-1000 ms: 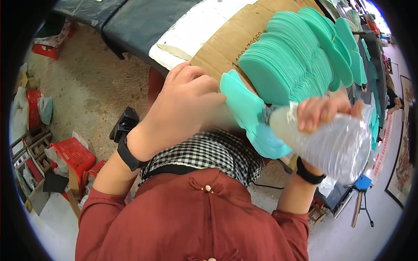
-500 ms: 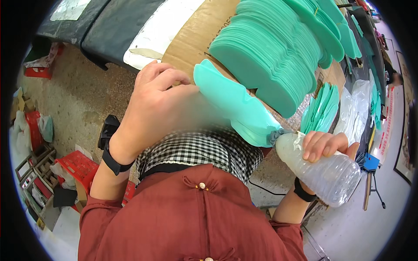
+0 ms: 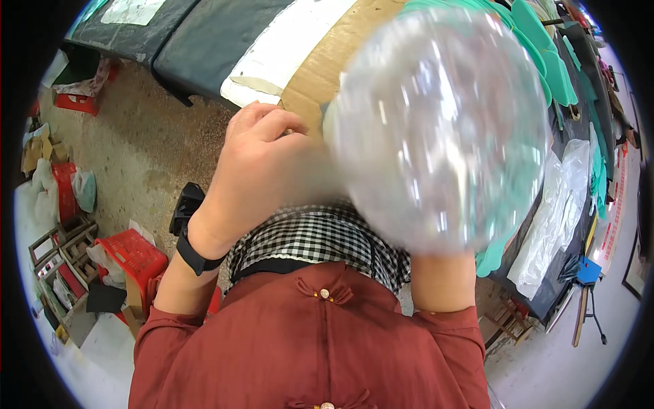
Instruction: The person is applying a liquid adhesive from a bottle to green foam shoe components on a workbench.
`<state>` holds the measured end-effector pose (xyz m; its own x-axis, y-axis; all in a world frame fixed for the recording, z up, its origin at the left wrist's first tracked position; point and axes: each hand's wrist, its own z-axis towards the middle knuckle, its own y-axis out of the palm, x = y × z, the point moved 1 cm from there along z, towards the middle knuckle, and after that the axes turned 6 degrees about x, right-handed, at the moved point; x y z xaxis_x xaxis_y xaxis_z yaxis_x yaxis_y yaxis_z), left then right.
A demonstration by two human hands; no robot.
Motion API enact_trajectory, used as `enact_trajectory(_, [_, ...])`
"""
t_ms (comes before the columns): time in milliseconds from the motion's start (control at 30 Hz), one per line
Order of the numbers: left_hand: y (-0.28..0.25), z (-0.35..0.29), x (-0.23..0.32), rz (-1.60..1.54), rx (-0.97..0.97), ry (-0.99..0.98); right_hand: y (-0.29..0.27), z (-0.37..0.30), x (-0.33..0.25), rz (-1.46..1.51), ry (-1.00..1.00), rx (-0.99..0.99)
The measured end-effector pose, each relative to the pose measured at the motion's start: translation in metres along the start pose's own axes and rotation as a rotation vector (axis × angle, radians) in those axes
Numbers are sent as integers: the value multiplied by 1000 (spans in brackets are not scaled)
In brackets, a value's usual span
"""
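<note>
A clear plastic bottle (image 3: 443, 129) fills the upper middle, its round base toward me and slightly smeared by motion. My right forearm runs up to it; my right hand is hidden behind the bottle it holds. My left hand (image 3: 255, 163), a black band on its wrist, is left of the bottle with fingers curled, by the edge of the brown cardboard (image 3: 306, 92). The thumb side is blurred, and I cannot make out what it grips. Behind the bottle, much of the stack of green shaped sheets (image 3: 528, 44) is covered.
A dark-topped table (image 3: 211, 51) with a white sheet (image 3: 279, 48) stretches to the far left. Clear plastic film (image 3: 552, 218) lies at the right, near a blue clamp-like tool (image 3: 587, 270). Red crates (image 3: 136, 255) and wooden frames stand on the left floor.
The bottle has swung up and left from the lower right, its base turning toward me and covering the green sheets. My left hand keeps its curled pose; the whole view has shifted slightly.
</note>
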<state>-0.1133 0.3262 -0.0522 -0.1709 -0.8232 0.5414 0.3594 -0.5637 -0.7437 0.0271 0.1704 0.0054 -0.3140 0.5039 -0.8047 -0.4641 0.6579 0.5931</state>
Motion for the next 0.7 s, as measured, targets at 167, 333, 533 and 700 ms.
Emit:
enact_trajectory(167, [7,6,-5,-42,-4,14,-8,7,-20,17,42,83])
enact_trajectory(333, [6,18,-1,-14,21,3,-50,-39,-61,-105,47,68])
enact_trajectory(533, [15,34,-1,1,41,49,-96,-100,-95,-234,-104,158])
enact_trajectory(700, [21,44,2,55,-18,35,-96,-97,-83,-88,-194,65])
